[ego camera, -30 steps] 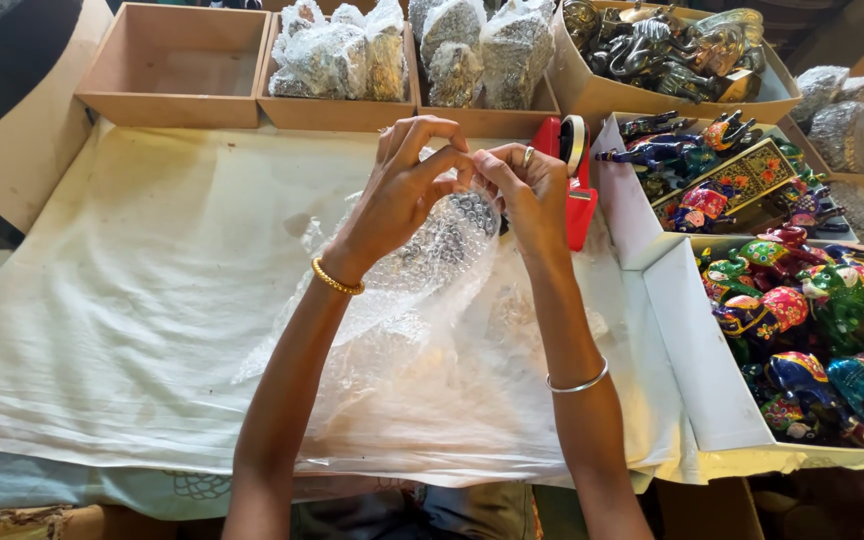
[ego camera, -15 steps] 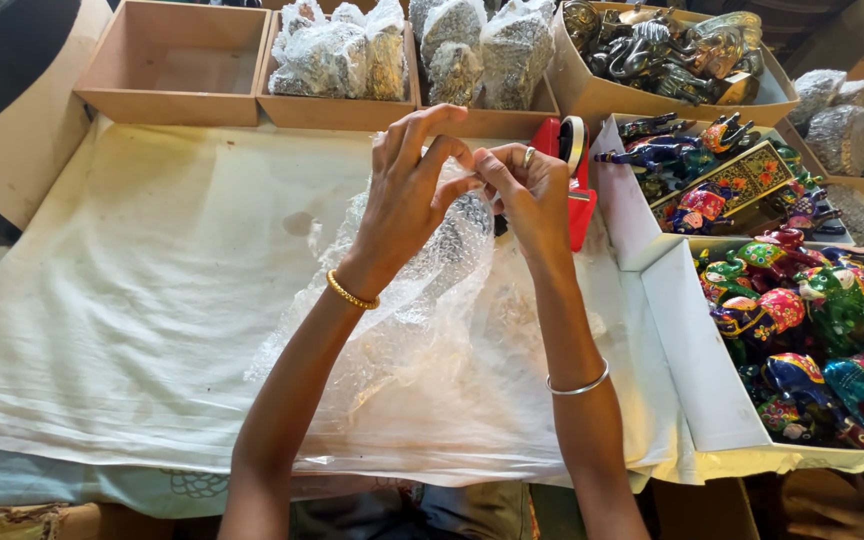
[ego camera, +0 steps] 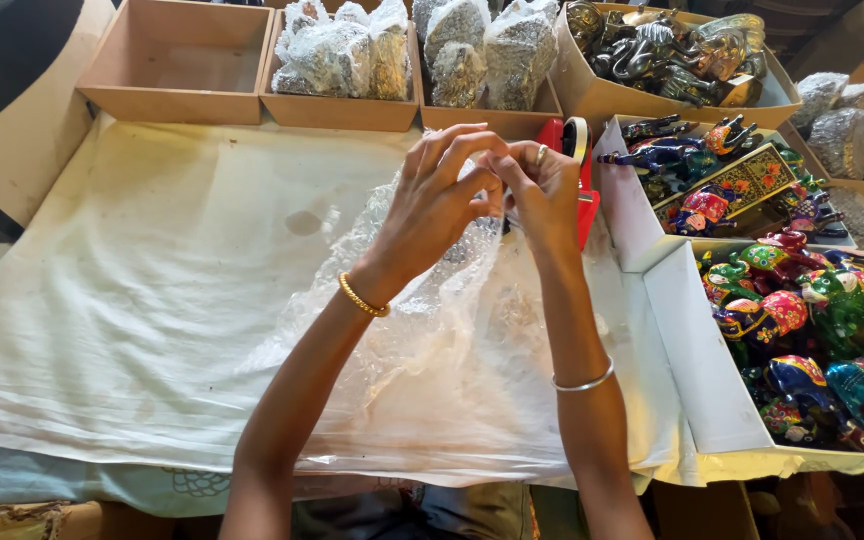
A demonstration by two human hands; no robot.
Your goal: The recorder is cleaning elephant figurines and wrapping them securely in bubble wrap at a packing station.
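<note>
Since a second ago, barely shifted: both hands still raised together over the middle of the table, the left fingers curled a little tighter toward the right.

Bubble wrap spread in a crumpled clear sheet on the pale cloth, one end lifted up between the two hands. Left hand pinching the top edge of the wrap, thumb and fingertips closed narrow on it, gold bangle at the wrist. Right hand touching the left at the fingertips, closed on the same edge, ring on one finger, silver bangle further down the forearm. Whatever sits inside the pinch hidden by the fingers.

Just behind the right hand, a red tape dispenser, partly covered by it. To the right, white boxes full of painted elephant figures in green, pink and blue. Along the far edge of the table, brown trays: an empty tray at the left, then two holding wrapped bundles, then one with dark metal figures. More wrapped bundles at the far right corner.
</note>
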